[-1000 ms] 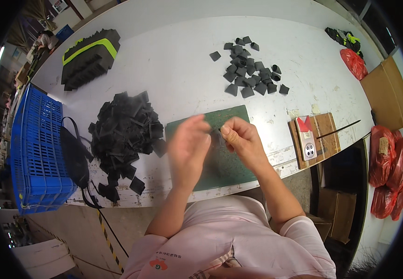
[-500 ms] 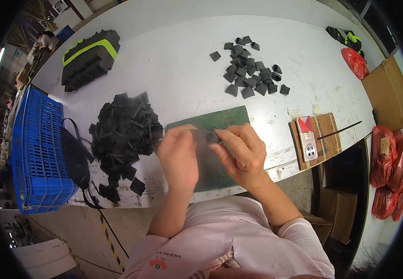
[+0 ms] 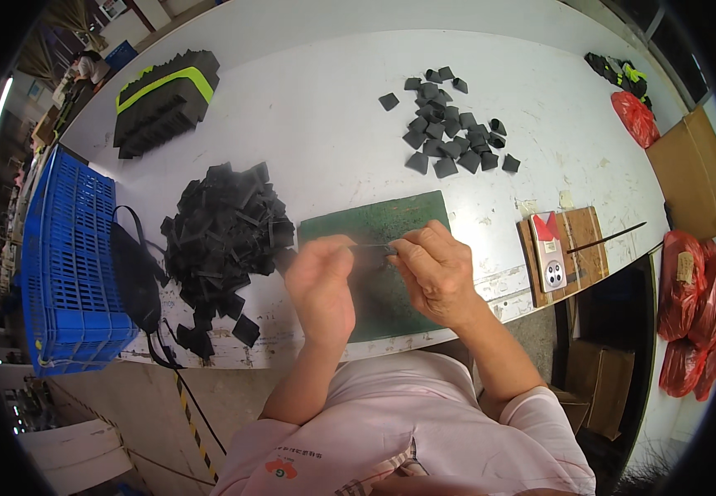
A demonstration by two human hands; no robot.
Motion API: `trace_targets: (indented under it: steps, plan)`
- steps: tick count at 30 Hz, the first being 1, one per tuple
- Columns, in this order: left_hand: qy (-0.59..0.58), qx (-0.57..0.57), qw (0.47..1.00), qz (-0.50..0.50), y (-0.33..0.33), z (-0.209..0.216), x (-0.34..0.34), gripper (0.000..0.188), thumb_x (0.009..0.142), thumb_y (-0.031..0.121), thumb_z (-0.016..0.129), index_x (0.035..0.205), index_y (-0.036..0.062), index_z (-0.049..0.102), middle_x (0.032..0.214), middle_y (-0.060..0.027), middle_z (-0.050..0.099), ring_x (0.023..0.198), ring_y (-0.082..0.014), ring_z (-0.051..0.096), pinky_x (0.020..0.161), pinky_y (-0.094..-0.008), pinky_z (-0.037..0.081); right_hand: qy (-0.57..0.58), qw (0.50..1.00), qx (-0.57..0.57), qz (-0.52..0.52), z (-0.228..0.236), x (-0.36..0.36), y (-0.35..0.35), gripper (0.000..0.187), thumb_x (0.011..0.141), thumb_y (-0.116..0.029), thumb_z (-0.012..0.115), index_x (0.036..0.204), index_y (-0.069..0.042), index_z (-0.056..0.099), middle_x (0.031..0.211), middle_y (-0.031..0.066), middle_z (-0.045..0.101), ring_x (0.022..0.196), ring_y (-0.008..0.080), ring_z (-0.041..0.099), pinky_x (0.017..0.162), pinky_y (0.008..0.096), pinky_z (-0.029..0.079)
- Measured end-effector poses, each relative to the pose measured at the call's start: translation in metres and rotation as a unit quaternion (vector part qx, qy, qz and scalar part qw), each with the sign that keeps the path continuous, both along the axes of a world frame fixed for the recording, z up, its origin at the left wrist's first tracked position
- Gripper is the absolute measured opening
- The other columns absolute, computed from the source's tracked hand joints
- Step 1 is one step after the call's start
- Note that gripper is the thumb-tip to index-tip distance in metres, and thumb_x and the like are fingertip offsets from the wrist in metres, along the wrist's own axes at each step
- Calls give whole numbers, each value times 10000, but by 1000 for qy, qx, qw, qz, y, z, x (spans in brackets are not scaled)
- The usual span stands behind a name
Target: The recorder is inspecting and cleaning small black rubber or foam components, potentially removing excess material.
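Between my two hands, over the green cutting mat (image 3: pixel 408 318), stretches a small black piece (image 3: pixel 368 254) of what looks like fabric or foam, blurred in the middle. My left hand (image 3: pixel 322 281) is closed on its left end. The fingertips of my right hand (image 3: pixel 434 269) pinch its other end. A heap of flat black pieces (image 3: pixel 224 240) lies just left of my left hand. Farther off, beyond the mat, a scatter of small dark, folded or tube-like pieces (image 3: pixel 449 132) rests on the white table (image 3: pixel 308 107).
At the left edge stand a blue plastic crate (image 3: pixel 77 264) and a black strapped item (image 3: pixel 133 281). A stack of dark pieces with a lime band (image 3: pixel 168 91) lies far left. To the right, a phone (image 3: pixel 549 252) rests on a wooden board (image 3: pixel 585 240) beside a thin dark rod (image 3: pixel 614 236). Red bags (image 3: pixel 693 306) hang farther right.
My right hand has turned, its fingers now curled tighter at the piece's end. The black piece looks flatter and more edge-on. My left hand stays nearly in place.
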State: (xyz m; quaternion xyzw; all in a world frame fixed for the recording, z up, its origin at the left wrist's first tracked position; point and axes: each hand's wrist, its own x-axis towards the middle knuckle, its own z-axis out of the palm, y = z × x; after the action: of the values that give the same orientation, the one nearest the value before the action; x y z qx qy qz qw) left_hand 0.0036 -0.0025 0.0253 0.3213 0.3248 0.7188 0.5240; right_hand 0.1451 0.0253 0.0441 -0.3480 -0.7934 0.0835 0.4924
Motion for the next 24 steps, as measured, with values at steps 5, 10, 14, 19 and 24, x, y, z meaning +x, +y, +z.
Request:
trace_targets:
  steps: [5, 10, 14, 19, 24]
  plan:
    - [2, 17, 1000, 9, -5, -5, 1, 60, 795, -24, 526, 850, -27, 552, 875, -115, 568, 769, -132, 505, 734, -238, 400, -28, 999, 5, 16, 0, -1, 1, 182, 590, 16, 653, 730, -9, 539, 648, 74, 506, 553, 212, 475, 430, 302, 390]
    - [165, 1, 986, 14, -3, -11, 8, 24, 801, -1, 553, 815, -4, 535, 823, -26, 539, 659, -50, 442, 596, -172, 359, -50, 997, -60, 17, 6, 8, 1, 124, 639, 8, 641, 691, -10, 531, 642, 95, 497, 539, 231, 479, 434, 314, 382]
    - [327, -122, 916, 197, -10, -83, -32, 113, 786, 29, 572, 881, -11, 526, 850, -72, 546, 755, -148, 515, 698, -261, 414, 364, 854, -362, 83, 24, 30, 22, 322, 859, -293, 510, 739, -9, 607, 576, 34, 552, 468, 76, 455, 424, 219, 348]
    - [650, -240, 658, 295, 0, -121, -87, 208, 708, 55, 624, 885, -19, 544, 791, -145, 533, 698, -234, 540, 598, -336, 440, 253, 822, -511, 20, -27, 14, -17, 338, 855, -323, 523, 729, -25, 621, 548, 17, 542, 467, 47, 439, 426, 174, 322]
    - [575, -245, 758, 185, -4, -130, -113, 80, 715, 36, 628, 719, -10, 562, 656, -110, 568, 571, -154, 546, 518, -287, 426, 60, 912, -396, 85, -55, -21, -44, 330, 858, -310, 523, 793, 1, 613, 604, 31, 564, 527, 107, 522, 489, 228, 416]
